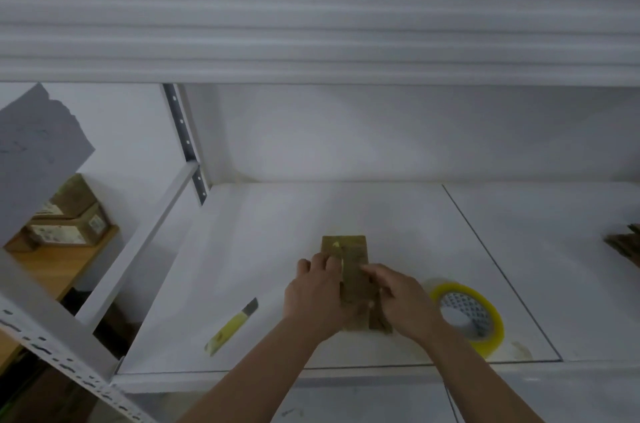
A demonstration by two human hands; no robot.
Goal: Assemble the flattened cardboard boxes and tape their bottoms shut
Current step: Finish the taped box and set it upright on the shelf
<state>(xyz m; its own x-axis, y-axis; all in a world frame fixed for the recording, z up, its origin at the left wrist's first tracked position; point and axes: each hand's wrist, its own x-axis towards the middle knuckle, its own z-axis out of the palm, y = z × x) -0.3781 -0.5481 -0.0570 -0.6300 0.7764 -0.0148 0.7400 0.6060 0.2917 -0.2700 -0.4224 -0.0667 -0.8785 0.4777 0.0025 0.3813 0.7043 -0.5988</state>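
A small cardboard box [349, 270] lies on the white counter [277, 249] a little below the middle of the view, its long side running from 12 to 6 o'clock. Both hands rest on it. The left hand [313, 294] comes in from 7 o'clock and its grip is pressed on the box's left edge, fingers curled over the top face. The right hand [401, 298] comes in from 5 o'clock and its grip is closed on the box's right edge, thumb and fingertips reaching across the brown face toward the left hand. A pale strip runs down the middle of the box between the two hands; the blur keeps me from telling whether it is tape or a gap between flaps.

At 3 o'clock from the box, just beside the right wrist, a roll of clear tape [467, 317] with a yellow core lies flat on the counter. At 8 o'clock from the box, well apart from it, a yellow utility knife [232, 325] lies at a slant, its dark tip pointing toward 1 o'clock. At the far right edge a stack of flattened cardboard [625, 246] shows only in part. At 9 o'clock, beyond the shelf upright, taped brown boxes [69, 221] sit on a wooden surface.
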